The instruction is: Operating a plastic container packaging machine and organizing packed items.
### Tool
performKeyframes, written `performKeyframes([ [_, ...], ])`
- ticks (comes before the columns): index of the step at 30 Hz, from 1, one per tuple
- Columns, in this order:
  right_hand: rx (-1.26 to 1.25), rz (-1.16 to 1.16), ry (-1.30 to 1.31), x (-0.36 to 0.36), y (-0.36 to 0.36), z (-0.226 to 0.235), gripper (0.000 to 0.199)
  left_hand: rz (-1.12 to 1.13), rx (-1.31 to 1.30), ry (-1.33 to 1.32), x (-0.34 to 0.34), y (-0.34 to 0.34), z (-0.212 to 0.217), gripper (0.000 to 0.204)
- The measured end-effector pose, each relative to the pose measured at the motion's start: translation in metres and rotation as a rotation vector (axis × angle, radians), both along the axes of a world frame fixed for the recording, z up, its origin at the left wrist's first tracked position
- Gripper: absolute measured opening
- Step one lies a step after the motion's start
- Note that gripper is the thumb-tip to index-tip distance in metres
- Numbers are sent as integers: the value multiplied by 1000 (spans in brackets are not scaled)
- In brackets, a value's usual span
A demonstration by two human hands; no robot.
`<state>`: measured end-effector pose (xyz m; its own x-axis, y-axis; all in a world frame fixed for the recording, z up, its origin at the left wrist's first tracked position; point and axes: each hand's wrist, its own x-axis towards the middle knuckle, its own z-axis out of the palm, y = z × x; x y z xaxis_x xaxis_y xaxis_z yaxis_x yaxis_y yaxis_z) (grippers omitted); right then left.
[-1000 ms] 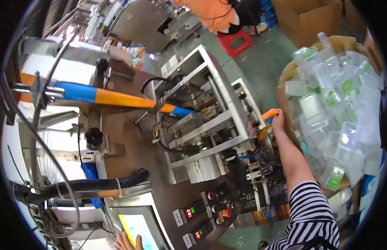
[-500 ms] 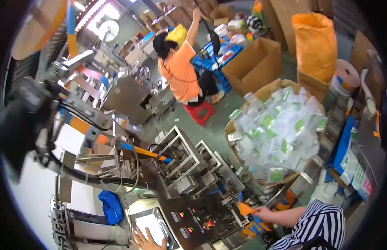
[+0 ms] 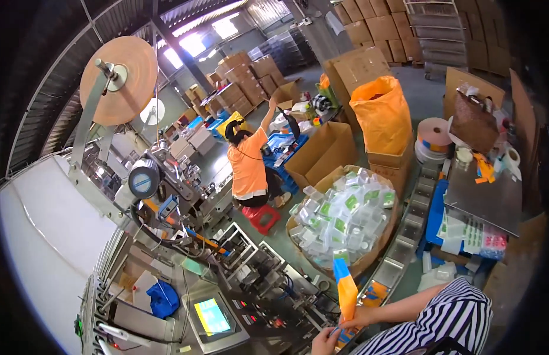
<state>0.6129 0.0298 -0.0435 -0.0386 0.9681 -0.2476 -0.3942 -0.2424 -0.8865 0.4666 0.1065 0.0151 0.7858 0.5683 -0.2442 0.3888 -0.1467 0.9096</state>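
Right hand pinches an orange-and-blue pouch upright by its bottom end. Left hand is closed on that same end, probably steadying it. The box of clear packets sits just beyond.

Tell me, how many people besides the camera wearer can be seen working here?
1. A person in an orange shirt sits on a small red stool beyond the machine, one arm raised toward the blue crates. Others may be hidden behind the stacked cartons.

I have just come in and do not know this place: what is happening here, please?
A person in a striped sleeve holds a flat orange and blue packet upright in both hands, right hand, left hand, beside a packaging machine. A box of clear packets stands close. Another person in an orange shirt works farther back.
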Motion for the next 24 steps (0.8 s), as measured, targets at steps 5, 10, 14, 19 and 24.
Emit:
performKeyframes([
  [5,93,59,-124,-25,-29,2,22,89,105,-65,-37,-26,1,16],
  [10,-110,231,-470,-36,-31,28,29,82,104,-62,-43,-26,2,18],
  [14,855,-233,-1350,-30,-23,49,21,678,-505,-279,-65,-15,16,12],
  [19,211,141,-664,-56,2,38,30,254,-260,7,-105,-22,16,26],
  [24,154,306,-770,-103,15,15,34,346,-148,229,-176,-34,-29,30],
])
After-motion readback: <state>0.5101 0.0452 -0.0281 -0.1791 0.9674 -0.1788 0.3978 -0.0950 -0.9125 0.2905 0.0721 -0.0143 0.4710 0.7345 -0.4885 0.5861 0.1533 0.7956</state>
